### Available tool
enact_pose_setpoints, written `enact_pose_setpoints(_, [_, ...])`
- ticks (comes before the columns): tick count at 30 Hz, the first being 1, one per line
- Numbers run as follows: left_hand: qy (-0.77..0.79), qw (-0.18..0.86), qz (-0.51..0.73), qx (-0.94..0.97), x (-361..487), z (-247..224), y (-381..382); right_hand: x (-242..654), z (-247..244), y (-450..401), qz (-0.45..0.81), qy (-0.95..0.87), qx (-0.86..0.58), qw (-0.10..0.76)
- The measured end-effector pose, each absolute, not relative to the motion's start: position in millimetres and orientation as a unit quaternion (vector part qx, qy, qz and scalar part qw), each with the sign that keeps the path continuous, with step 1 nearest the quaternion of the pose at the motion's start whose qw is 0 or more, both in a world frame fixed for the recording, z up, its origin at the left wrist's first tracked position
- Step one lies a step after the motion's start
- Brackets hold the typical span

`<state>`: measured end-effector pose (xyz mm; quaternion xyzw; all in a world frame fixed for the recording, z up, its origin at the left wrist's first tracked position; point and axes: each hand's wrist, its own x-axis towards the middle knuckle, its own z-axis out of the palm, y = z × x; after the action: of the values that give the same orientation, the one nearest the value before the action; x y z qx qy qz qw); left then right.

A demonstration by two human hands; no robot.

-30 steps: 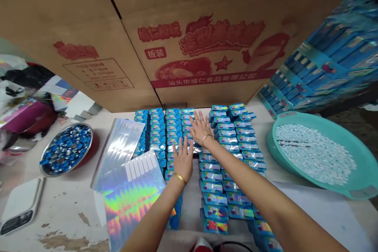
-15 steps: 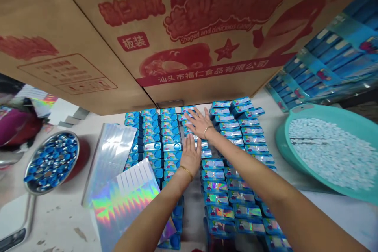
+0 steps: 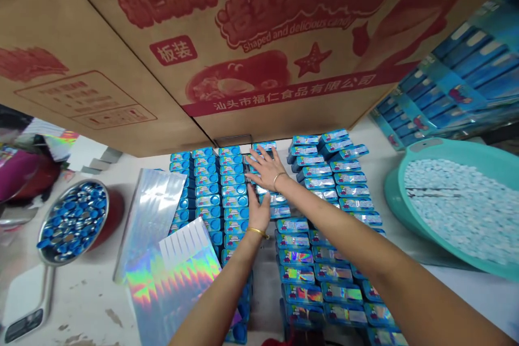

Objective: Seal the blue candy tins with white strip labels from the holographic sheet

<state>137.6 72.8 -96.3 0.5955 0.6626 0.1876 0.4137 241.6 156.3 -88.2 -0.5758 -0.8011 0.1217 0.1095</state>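
Fingers (image 3: 252, 192) of the left hand (image 3: 259, 216), the nearer one, stand apart from the thumb in an open V at the middle column, with nothing seen gripped; whether they press on anything cannot be told. Just beyond, the right hand (image 3: 268, 174) spreads wide, palm down, over the same column, likewise gripping nothing visible. Under and beside the hands, these blue printed cases (image 3: 279, 211) stand on the surface (image 3: 267, 284) between the left columns (image 3: 234, 201) and the right columns (image 3: 317, 171), each with a narrow face upward. That face's long axis runs left to right, crossing its column, while the column points away from the person. On the neighbouring left columns, each round blue end points right. Evening up the column looks like the step; doing it well seems to call for light, level pressure, so no case tips or nudges its neighbours. One far case (image 3: 263, 146) shows past the right fingertips, near the cardboard carton (image 3: 227, 124), also lying crosswise.
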Motion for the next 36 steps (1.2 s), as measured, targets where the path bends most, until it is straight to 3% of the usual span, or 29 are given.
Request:
enact_pose_setpoints(8, [0.6, 0.569, 0.325, 0.459, 147, -101, 85, 268, -90, 149, 0.077, -0.8, -0.588, 0.092])
enact_pose_setpoints(17, [0.532, 0.615, 0.271, 0.515, 189, -109, 75, 323, -90, 134, 0.043, -0.804, -0.592, 0.036])
enact_pose_setpoints(20, [0.514, 0.552, 0.257, 0.604, 154, -89, 63, 321, -87, 113, 0.042, -0.786, -0.615, 0.052])
enact_pose_setpoints(23, [0.475, 0.431, 0.274, 0.717, 73, -54, 47, 303, -82, 84, 0.049, -0.76, -0.636, 0.121])
enact_pose_setpoints(29, [0.661, 0.164, 0.158, 0.715, -136, -6, 11, 197, -57, 28, 0.116, -0.783, -0.565, 0.234])
enact_pose_setpoints(33, [0.707, 0.113, 0.005, 0.698, -196, -14, -8, 102, -36, 12, 0.169, -0.812, -0.5, 0.248])
enact_pose_setpoints(36, [0.686, 0.119, 0.023, 0.718, -188, -16, -9, 51, -25, 11, 0.194, -0.835, -0.46, 0.231])
